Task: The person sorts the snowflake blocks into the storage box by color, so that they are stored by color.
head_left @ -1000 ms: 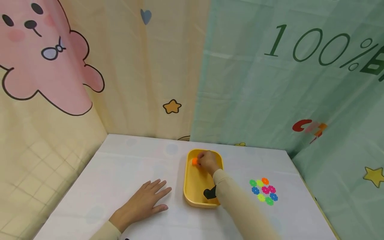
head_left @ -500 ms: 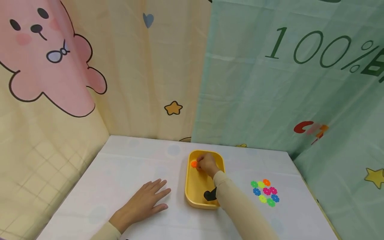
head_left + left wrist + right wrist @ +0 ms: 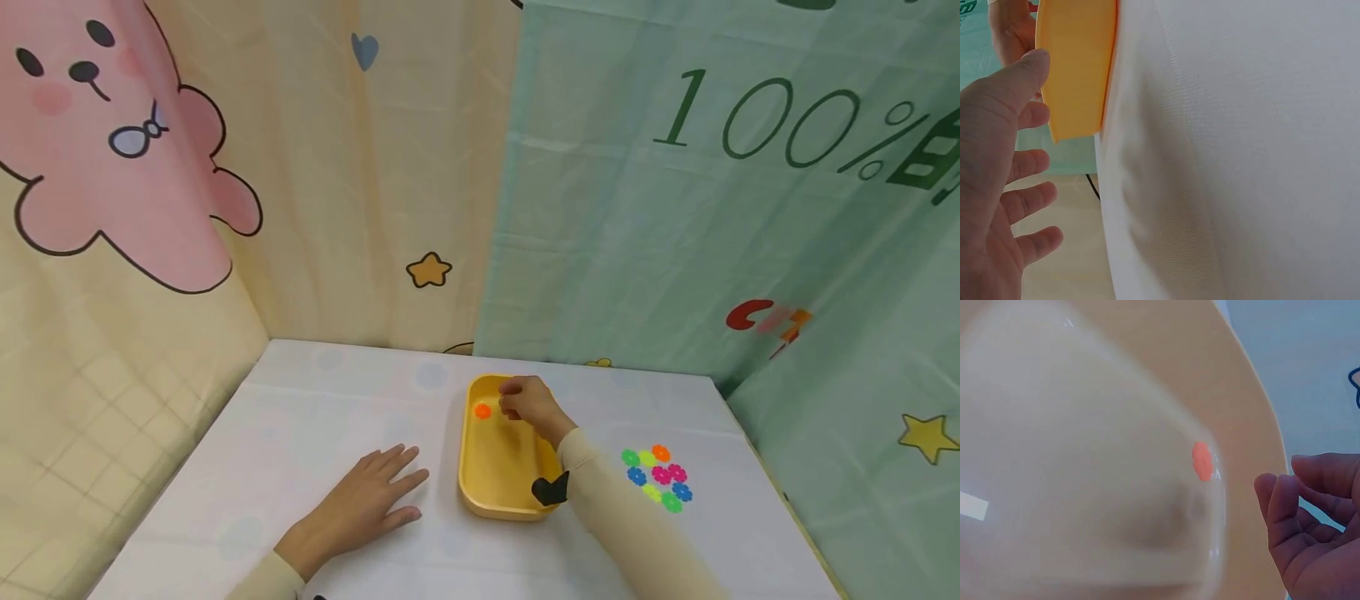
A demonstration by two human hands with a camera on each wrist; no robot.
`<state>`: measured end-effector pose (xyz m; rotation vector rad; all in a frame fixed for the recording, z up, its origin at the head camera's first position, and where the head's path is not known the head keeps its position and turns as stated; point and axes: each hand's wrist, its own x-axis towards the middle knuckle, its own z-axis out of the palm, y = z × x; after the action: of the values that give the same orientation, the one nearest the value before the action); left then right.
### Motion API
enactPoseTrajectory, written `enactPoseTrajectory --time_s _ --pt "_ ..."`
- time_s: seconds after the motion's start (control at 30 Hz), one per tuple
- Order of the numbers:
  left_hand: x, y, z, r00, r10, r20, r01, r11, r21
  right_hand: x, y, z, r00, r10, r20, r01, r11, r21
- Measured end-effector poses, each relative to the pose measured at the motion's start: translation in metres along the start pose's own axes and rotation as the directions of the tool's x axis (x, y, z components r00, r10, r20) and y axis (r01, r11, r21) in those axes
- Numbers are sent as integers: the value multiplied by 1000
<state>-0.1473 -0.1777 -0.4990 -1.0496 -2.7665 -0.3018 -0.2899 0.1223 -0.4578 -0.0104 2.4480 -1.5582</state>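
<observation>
An orange flower-shaped disc (image 3: 483,411) lies in the far left corner of the yellow tray (image 3: 495,467). My right hand (image 3: 532,402) hovers over the tray's far end, just right of the disc, holding nothing. In the right wrist view, its fingers (image 3: 1283,503) are loosely bent, thumb near the fingertips, apart from the disc (image 3: 1202,461). My left hand (image 3: 360,504) is palm down with spread fingers, left of the tray. The left wrist view shows that hand (image 3: 997,150) in front of the tray's side (image 3: 1079,69), overlapping its edge.
Several flower-shaped discs in green, yellow, orange, blue and pink (image 3: 661,475) lie together to the right of the tray on the white tabletop (image 3: 420,558). A printed curtain (image 3: 375,183) stands behind the table, and a green one (image 3: 615,250) continues rightward.
My right hand has let go of the orange disc, which now lies in the tray, and has drawn up and to the right. The left hand has stayed in place.
</observation>
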Motion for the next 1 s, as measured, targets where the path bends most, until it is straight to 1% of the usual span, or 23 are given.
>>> enactPoseTrajectory --time_s 0.17,0.27,0.33,0.4,0.47,0.53,0.63,0.73,0.77,0.9,1.0 --pt "5 -3 -1 1000 -3 8 3 1000 18 -9 0 -36 1000 -14 -27 14 1000 -18" --pt "8 -4 -1 1000 -10 22 10 1000 20 -15 4 -64 998 -20 -66 17 999 -52" --pt "8 -3 -1 1000 -6 24 6 1000 12 -22 10 -83 995 -4 -99 -4 997 -78" --pt "7 -1 0 1000 -4 25 4 1000 3 -29 21 -101 991 19 -131 -33 994 -101" --pt "5 0 1 1000 -2 27 2 1000 0 -38 35 -117 984 59 -169 -80 990 -120" --pt "3 2 2 1000 3 28 -3 1000 -6 -49 51 -134 978 90 -187 -117 984 -136" --pt "2 3 2 1000 9 29 -9 1000 0 -62 75 -161 970 104 -219 -140 978 -156" --pt "3 2 2 1000 16 20 -16 1000 7 -73 97 -184 963 99 -249 -148 971 -190" --pt "4 2 1 1000 19 13 -19 1000 9 -76 104 -191 961 94 -261 -149 968 -202" --pt "4 1 1 999 30 -14 -30 999 18 -84 130 -209 942 120 -314 -201 950 -239" --pt "4 1 2 1000 31 -5 -31 999 9 -89 145 -219 929 158 -334 -249 936 -247"
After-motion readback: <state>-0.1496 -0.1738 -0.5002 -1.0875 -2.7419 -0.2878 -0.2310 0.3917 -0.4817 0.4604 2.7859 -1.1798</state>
